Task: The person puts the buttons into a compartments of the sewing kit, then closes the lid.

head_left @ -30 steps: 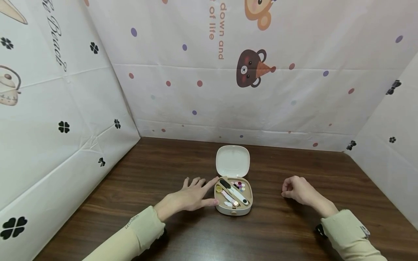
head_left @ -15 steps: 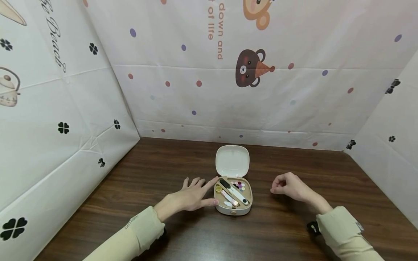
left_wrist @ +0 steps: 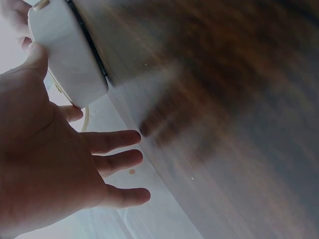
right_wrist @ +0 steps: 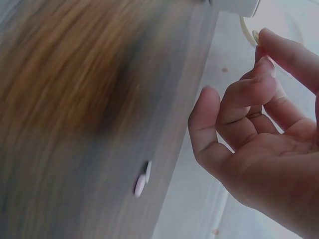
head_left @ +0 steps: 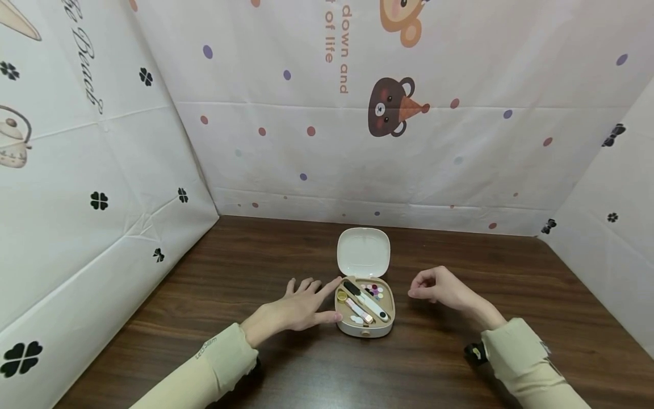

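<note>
An open white sewing case (head_left: 390,318) sits on the table, its lid (head_left: 364,253) tipped back. Inside lie a black-and-white tool (head_left: 365,301), a gold ring-shaped piece (head_left: 342,296), a pink-and-white piece (head_left: 360,311) and several small coloured buttons (head_left: 374,289). My left hand (head_left: 293,311) has its fingers spread, thumb and index finger touching the case's left side. To the right of the case, my right hand (head_left: 444,289) is raised over the table. In the right wrist view its thumb and forefinger pinch a small pale yellow-green button (right_wrist: 256,36), seen edge-on.
Two small pale oval pieces (right_wrist: 141,184) lie on the brown wooden table (head_left: 255,250) in the right wrist view. White printed sheets (head_left: 306,142) stand behind the table and at both sides.
My right hand has moved left, closer to the sewing case, and slightly farther back. My left hand and the case have stayed in place.
</note>
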Motion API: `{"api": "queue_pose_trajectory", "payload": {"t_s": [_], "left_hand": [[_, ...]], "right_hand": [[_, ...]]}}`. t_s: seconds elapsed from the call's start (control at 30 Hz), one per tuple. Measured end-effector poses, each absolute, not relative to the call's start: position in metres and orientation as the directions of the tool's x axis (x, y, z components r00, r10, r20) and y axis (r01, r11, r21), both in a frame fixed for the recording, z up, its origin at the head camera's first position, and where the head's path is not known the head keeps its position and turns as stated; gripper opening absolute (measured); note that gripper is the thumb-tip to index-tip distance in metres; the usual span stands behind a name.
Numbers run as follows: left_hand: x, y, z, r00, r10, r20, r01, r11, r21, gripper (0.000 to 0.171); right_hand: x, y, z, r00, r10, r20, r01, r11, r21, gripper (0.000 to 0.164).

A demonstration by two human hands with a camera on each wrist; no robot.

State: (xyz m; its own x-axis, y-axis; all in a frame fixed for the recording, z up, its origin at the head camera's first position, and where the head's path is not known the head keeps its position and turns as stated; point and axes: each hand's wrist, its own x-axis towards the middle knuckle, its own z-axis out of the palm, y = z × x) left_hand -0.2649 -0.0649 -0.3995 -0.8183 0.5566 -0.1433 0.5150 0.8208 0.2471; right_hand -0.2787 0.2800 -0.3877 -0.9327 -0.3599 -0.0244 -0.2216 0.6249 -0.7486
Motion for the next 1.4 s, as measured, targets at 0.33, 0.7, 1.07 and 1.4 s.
{"api": "queue_pose_trajectory", "payload": {"t_s": [0.33, 0.7, 1.07, 1.4], "left_hand": [[-0.265, -0.065, -0.4, -0.821, 0.552, -0.149, 0.509, 0.824, 0.248, 0.082], [-0.265, -0.065, -0.4, -0.823, 0.547, -0.154, 0.503, 0.827, 0.249, 0.082], [-0.266, -0.065, -0.401, -0.82, 0.552, -0.15, 0.511, 0.825, 0.242, 0.082], [-0.266, -0.065, -0.401, -0.821, 0.551, -0.146, 0.511, 0.825, 0.242, 0.082]], "right_hand": [[-0.283, 0.264, -0.391, -0.931, -0.365, -0.015, -0.215, 0.582, -0.785, 0.018], [-0.286, 0.246, -0.393, -0.918, -0.397, -0.011, -0.219, 0.528, -0.821, 0.018], [-0.284, 0.236, -0.392, -0.912, -0.41, -0.01, -0.221, 0.513, -0.83, 0.017], [-0.286, 0.232, -0.394, -0.909, -0.416, 0.034, -0.284, 0.557, -0.78, 0.013]]}}
